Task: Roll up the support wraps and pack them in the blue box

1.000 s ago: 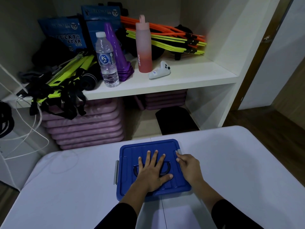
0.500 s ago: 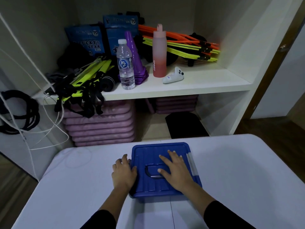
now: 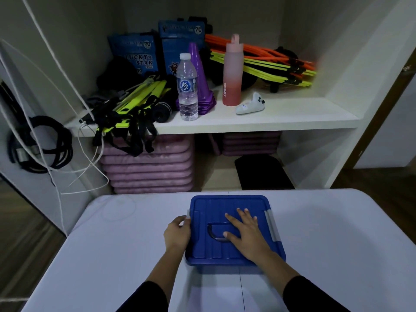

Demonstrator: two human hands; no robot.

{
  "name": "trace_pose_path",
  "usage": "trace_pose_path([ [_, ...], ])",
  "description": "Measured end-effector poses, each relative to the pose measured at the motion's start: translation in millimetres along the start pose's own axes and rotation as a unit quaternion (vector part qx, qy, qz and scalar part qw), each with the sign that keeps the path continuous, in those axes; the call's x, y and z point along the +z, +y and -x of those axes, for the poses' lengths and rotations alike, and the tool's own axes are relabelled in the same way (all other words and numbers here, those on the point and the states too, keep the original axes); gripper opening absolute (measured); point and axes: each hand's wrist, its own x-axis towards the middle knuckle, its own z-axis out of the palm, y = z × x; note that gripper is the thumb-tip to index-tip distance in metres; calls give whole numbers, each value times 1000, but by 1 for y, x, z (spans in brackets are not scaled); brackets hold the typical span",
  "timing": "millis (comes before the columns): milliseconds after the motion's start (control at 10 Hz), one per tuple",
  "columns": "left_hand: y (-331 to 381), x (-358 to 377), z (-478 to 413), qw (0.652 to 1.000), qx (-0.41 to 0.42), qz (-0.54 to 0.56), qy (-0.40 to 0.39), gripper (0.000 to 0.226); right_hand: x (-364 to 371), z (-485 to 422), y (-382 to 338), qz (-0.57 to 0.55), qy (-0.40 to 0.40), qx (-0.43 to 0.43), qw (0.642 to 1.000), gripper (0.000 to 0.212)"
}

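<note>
Head: right hand (image 3: 247, 235) flat on box (image 3: 225, 203); left hand (image 3: 176, 235) seemingly pinches latch (image 3: 188, 213).

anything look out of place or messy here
Only the shelf: a tangle of black straps and yellow-green bars spills over its front edge, hanging before the purple mats. The blue box sits flat on the table, lid on, nothing spilled.

Blue box (image 3: 202, 253) interior hidden under its shut lid (image 3: 227, 206)
</note>
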Motion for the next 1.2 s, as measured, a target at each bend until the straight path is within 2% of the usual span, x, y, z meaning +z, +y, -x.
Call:
trace_pose_path([
  [100, -2, 0, -5, 997, -39, 60, -4, 27, 1, 0, 0, 1, 5, 0, 1000, 59],
  [200, 0, -1, -7, 997, -42, 66, -20, 22, 2, 1, 0, 0, 6, 1, 1000, 59],
  [300, 1, 1, -7, 998, -29, 47, -33, 28, 1, 0, 1, -5, 2, 3, 1000, 59],
  [600, 1, 6, 2, 987, 103, -87, -85, 50, 0, 2, -1, -5, 9, 0, 1000, 59],
  [700, -5, 11, 6, 976, 152, -135, -74, 45, 1, 2, -2, 1, 10, 5, 1000, 59],
  [800, -7, 9, 6, 962, 180, -188, -77, 43, 1, 1, -2, 1, 12, 5, 1000, 59],
  [1000, -9, 9, 10, 956, 184, -205, -102, 49, 0, 2, -4, -2, 8, 5, 1000, 58],
  [1100, -9, 7, 11, 959, 190, -182, -108, 51, -6, 3, -3, -81, 17, -1, 997, 55],
  [1200, -16, -3, 18, 981, 147, -97, -83, 51, -21, 19, 5, -178, 114, 19, 977, 46],
])
